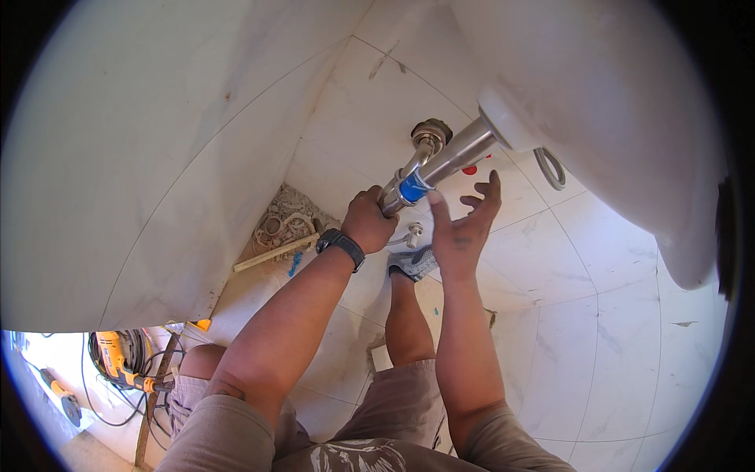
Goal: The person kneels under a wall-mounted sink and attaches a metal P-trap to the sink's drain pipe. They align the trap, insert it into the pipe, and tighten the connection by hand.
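Note:
A chrome drain pipe (462,151) slants down from the underside of a white sink (586,86). Blue tape (414,186) wraps it just above the metal trap fitting. My left hand (370,223), with a dark watch on its wrist, is closed round the lower end of the trap (388,201). Close to the taped part is my right hand (465,228), its thumb by the blue band and its other fingers spread and raised, holding nothing. A curved pipe (427,151) runs from the trap to a wall outlet with a dark, rough-edged flange (432,132).
A small angle valve (414,230) sits low behind my hands. Rubble (292,216) and a wooden strip (275,253) lie at the wall's foot. A metal loop (550,168) hangs under the sink. At lower left are a yellow power drill (115,355), cables and a grinder (63,397).

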Demonstrator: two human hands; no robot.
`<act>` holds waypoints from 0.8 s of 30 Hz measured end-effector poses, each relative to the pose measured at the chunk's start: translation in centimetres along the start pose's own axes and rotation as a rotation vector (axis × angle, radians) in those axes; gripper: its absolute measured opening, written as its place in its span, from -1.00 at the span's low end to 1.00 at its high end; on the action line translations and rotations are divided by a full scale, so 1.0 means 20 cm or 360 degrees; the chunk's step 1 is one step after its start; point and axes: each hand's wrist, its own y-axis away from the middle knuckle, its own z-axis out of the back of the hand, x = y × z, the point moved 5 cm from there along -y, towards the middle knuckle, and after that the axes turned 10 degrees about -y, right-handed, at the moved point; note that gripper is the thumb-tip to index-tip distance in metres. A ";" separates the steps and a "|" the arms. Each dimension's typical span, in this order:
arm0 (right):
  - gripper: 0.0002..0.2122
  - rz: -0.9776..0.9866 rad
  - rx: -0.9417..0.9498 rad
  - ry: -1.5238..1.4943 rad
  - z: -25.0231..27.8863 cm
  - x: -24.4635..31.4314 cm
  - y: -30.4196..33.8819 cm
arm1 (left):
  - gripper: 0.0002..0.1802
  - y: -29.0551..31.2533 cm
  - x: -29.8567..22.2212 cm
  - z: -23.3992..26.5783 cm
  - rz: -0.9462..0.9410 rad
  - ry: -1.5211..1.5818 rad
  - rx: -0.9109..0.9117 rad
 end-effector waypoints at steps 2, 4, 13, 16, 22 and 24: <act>0.03 -0.0225 -0.0094 -0.0254 0.04 -0.07 -0.01 | -0.61 0.00 0.00 0.00 0.0020 -0.0006 -0.0006; 0.06 -0.0416 -0.0104 -0.0416 0.03 -0.10 0.01 | -0.61 0.00 0.00 0.00 0.0020 -0.0018 -0.0002; 0.07 -0.0148 0.0268 -0.0534 -0.14 -0.16 -0.06 | -0.58 0.01 -0.01 0.02 -0.0021 -0.0002 -0.0015; -0.02 -0.0396 0.0166 -0.0557 -0.10 -0.31 -0.11 | -0.57 0.00 -0.01 0.01 -0.0035 0.0010 -0.0036; -0.20 -0.0211 0.0106 -0.0644 -0.11 -0.17 0.06 | -0.57 0.01 -0.02 0.02 0.0005 -0.0034 -0.0017; -0.17 -0.0263 0.0135 -0.0588 -0.17 -0.13 0.08 | -0.56 0.01 -0.03 0.03 0.0014 -0.0053 -0.0006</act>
